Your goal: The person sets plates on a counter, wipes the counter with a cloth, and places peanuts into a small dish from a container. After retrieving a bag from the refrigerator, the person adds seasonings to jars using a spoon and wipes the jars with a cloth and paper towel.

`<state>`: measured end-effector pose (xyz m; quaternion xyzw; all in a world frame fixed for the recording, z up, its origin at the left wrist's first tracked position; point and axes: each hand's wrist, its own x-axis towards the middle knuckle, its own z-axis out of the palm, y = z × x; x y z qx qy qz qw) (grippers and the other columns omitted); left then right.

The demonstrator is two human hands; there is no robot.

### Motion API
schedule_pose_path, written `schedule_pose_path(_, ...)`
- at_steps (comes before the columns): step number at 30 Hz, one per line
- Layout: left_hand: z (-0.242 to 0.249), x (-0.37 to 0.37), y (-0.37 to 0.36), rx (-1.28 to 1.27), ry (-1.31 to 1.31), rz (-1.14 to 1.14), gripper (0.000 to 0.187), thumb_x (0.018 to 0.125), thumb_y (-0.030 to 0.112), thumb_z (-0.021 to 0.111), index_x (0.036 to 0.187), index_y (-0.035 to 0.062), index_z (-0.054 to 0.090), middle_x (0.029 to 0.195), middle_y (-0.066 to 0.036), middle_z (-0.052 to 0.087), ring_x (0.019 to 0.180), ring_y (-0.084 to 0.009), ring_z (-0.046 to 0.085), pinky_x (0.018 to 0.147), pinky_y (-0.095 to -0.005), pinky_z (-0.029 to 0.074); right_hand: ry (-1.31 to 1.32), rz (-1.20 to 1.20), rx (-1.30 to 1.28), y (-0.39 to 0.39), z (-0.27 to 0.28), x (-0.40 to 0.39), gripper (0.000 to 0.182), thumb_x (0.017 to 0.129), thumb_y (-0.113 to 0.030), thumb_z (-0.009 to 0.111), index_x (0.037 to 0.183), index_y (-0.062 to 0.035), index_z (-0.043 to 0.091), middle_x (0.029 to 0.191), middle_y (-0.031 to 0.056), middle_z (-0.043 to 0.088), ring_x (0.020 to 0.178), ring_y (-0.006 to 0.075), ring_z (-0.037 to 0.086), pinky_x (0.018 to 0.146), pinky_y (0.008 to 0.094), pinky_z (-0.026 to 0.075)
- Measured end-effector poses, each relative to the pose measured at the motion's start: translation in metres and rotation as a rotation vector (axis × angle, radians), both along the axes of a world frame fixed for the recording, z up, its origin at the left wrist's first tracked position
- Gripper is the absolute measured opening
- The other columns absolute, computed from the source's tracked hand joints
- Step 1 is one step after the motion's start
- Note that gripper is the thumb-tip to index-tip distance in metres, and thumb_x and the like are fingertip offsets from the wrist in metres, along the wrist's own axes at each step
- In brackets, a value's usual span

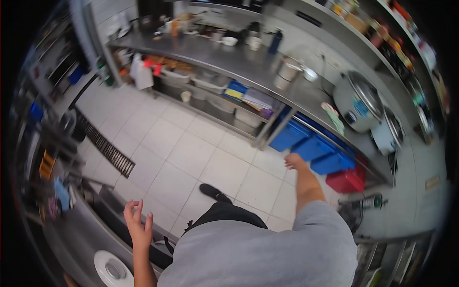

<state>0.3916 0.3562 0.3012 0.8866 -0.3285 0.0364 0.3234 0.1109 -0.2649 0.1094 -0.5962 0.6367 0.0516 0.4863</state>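
Observation:
My left hand (137, 224) is raised at the lower left with its fingers spread, and I see nothing in it. Below it, on the steel counter (76, 239), a white plate (101, 262) carries a small round dish (114, 269). My right hand (293, 161) hangs out ahead at the right, its fingers loosely bent and slightly blurred, with no object visible in them. Nearest to it in view are the blue bins (313, 145) under the far bench, apart from the hand as far as I can tell.
A long steel bench (191, 50) runs across, holding bowls, cups and a metal pot (288, 69). Two large cookers (361, 103) stand at its right end. Below are a red bin (346, 179) and shelves of containers. A floor drain grate (106, 147) crosses the tiles at left.

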Motion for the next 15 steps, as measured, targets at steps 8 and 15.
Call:
schedule_pose_path(8,-0.016,-0.012,-0.258,-0.235,0.246,-0.342,0.030,0.081,0.002,0.061,0.110,0.0029,0.063,0.102,-0.012,0.061,0.100,-0.0242,0.057,0.091,-0.0345,0.043,0.774,-0.295,-0.116,0.083,-0.187,-0.404,0.021,0.087,-0.016,0.055,0.103,-0.0076,0.064,0.100,0.0127,0.064,0.089,0.0288,0.064,0.070,0.0418,0.054)
schedule_pose_path(15,-0.038,-0.012,-0.497,-0.130,0.533,-0.539,0.025,0.082,0.005,0.062,0.107,0.0017,0.063,0.098,-0.012,0.065,0.095,-0.0247,0.062,0.086,-0.0323,0.046,-0.375,-1.311,0.238,-0.071,-0.138,-0.277,0.032,0.086,-0.018,0.058,0.117,-0.0079,0.055,0.101,0.0245,0.055,0.070,0.0403,0.062,0.059,0.0505,0.056)
